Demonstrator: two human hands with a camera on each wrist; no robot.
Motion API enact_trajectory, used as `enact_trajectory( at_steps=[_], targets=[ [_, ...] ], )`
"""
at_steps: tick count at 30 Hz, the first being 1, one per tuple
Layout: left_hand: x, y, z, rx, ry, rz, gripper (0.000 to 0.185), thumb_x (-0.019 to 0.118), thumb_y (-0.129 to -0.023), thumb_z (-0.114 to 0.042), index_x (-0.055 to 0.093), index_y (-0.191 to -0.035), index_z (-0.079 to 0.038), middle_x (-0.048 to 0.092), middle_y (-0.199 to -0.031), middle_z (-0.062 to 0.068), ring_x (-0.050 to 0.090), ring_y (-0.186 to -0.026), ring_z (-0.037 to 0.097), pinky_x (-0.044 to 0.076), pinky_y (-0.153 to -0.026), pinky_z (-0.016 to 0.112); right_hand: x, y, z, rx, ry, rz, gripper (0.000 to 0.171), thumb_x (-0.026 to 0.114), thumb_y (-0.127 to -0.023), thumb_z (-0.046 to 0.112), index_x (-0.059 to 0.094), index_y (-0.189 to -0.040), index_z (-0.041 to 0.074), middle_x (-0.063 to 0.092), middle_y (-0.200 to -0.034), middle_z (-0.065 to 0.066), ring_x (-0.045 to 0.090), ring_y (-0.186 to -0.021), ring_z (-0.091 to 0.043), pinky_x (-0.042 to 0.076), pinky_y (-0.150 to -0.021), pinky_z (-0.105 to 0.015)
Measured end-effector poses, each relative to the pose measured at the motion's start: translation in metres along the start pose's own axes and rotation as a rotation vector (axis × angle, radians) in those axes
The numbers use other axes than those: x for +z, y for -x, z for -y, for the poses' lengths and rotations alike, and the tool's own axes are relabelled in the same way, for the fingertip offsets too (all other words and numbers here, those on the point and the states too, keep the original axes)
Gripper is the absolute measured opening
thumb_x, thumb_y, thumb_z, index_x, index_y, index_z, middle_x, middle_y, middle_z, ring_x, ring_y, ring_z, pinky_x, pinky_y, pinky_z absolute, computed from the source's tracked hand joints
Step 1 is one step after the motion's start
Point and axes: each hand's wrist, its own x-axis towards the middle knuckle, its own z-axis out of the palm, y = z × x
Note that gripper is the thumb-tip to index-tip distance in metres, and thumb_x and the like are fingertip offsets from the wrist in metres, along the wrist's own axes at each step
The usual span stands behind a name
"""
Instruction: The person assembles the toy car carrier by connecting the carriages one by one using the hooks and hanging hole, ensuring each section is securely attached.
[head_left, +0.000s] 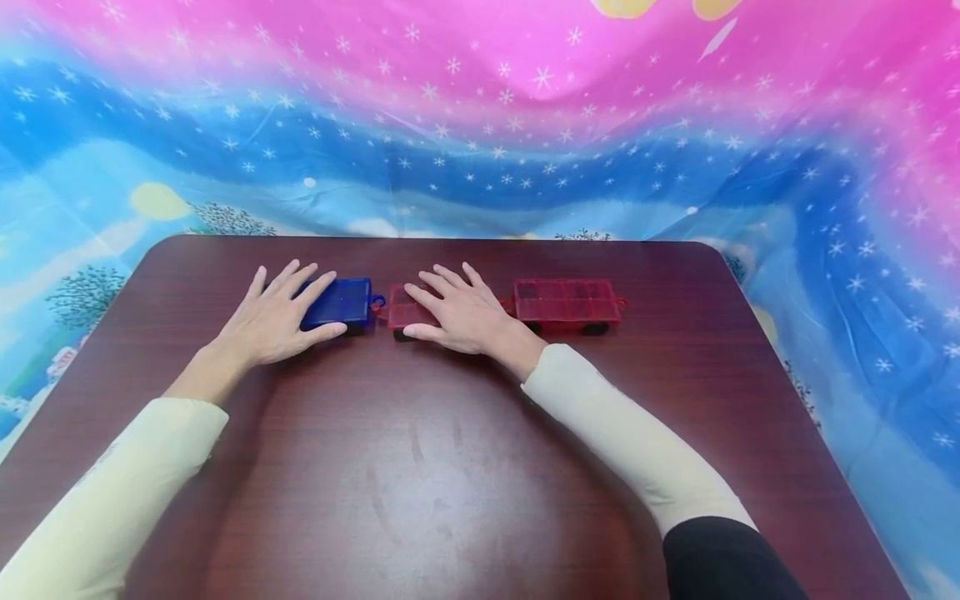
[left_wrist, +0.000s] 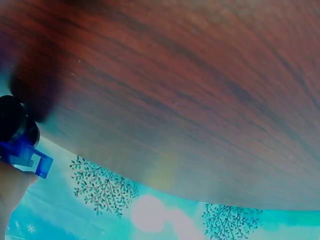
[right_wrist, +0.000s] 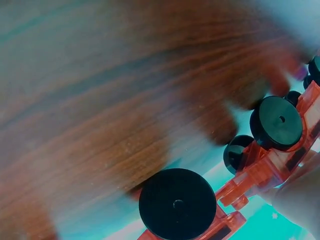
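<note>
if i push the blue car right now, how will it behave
The blue car would likely roll, given its black wheels. Its translucent body suggests light, stiff plastic. Pushed right, it may nudge the adjacent red car.

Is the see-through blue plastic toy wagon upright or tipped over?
Upright: the blue wagon has its flat top facing up and round black wheels underneath.

A starry pink and blue backdrop (head_left: 495, 125) surrounds a brown table (head_left: 360, 467).
</note>
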Motion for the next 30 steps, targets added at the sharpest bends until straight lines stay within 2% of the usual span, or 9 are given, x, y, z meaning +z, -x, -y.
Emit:
enact_trajectory(
  at_steps=[16, 22, 30],
  targets=[
    [0.0049, -0.0048, 0.0025, 0.014, -0.023, -0.002, 0.089, 0.037, -0.08, -0.078, 0.013, -0.151, -0.029, 0.023, -0.155, 0.01, 0.011, -0.145, 0.036, 0.003, -0.112, 0.062, 0.0032, -0.0068, 0.0014, 0.0, 0.003, 0.007, 0.08, 0.01, -0.082, 0.08, 0.013, -0.15, 0.037, 0.021, -0.156, 0.006, 0.012, -0.146, -0.019, 0.008, -0.116, -0.053],
    [0.0063, -0.0042, 0.0022, 0.021, -0.025, -0.017, 0.088, 0.038, -0.081, -0.077, 0.015, -0.151, -0.028, 0.025, -0.155, 0.01, 0.014, -0.144, 0.037, 0.005, -0.112, 0.062, 0.0056, -0.0069, 0.0015, -0.007, -0.034, 0.018, 0.08, 0.012, -0.082, 0.08, 0.009, -0.15, 0.038, 0.019, -0.157, 0.005, 0.012, -0.146, -0.019, 0.009, -0.116, -0.052],
    [0.006, -0.0028, 0.0053, 0.022, -0.006, -0.034, 0.085, 0.04, -0.083, -0.073, 0.015, -0.151, -0.029, 0.024, -0.155, 0.009, 0.015, -0.144, 0.035, 0.005, -0.112, 0.061, 0.0084, -0.0066, 0.001, -0.001, -0.019, 0.029, 0.079, 0.01, -0.082, 0.08, 0.002, -0.15, 0.039, 0.015, -0.158, 0.005, 0.011, -0.146, -0.019, 0.012, -0.116, -0.05]
  ],
)
